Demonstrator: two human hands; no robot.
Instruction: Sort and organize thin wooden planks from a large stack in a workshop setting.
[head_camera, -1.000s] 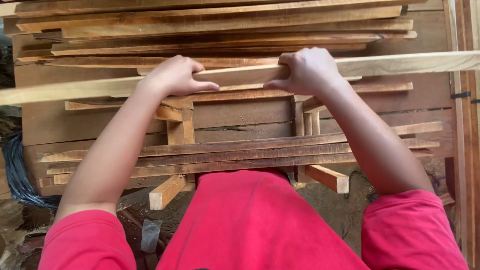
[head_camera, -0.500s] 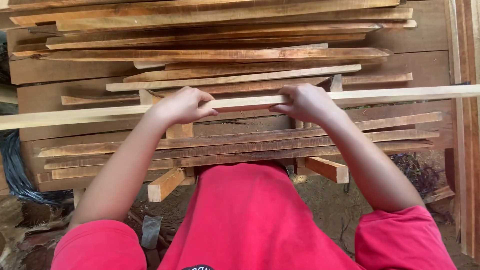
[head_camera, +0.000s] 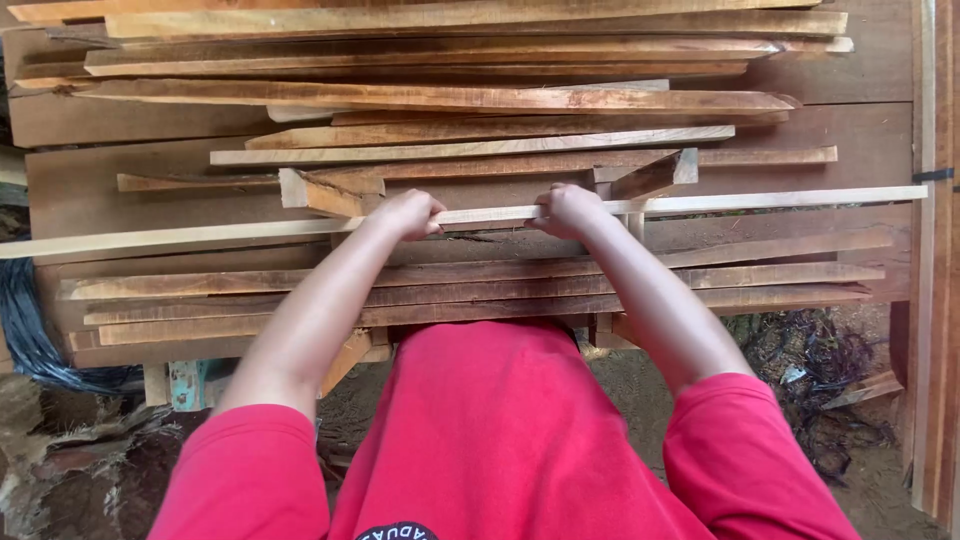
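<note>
**Both hands on one pale strip**

Your left hand (head_camera: 408, 213) and right hand (head_camera: 566, 208) each curl closed around the long pale wooden strip (head_camera: 780, 200), which runs crosswise between them and far past each. Beyond your knuckles lies the stack of reddish planks (head_camera: 450, 95); more planks (head_camera: 480, 290) lie under your wrists.

Soft, even daylight lay over everything, bright without glare. The pale wooden strip (head_camera: 700, 203) caught the most light, while the stacked planks (head_camera: 450, 98) cast only thin, faint shadows on one another. The lower left of the frame sank into dimness. Focus was fairly sharp at centre, and the red shirt (head_camera: 500, 430) at the bottom edge looked slightly soft.
</note>
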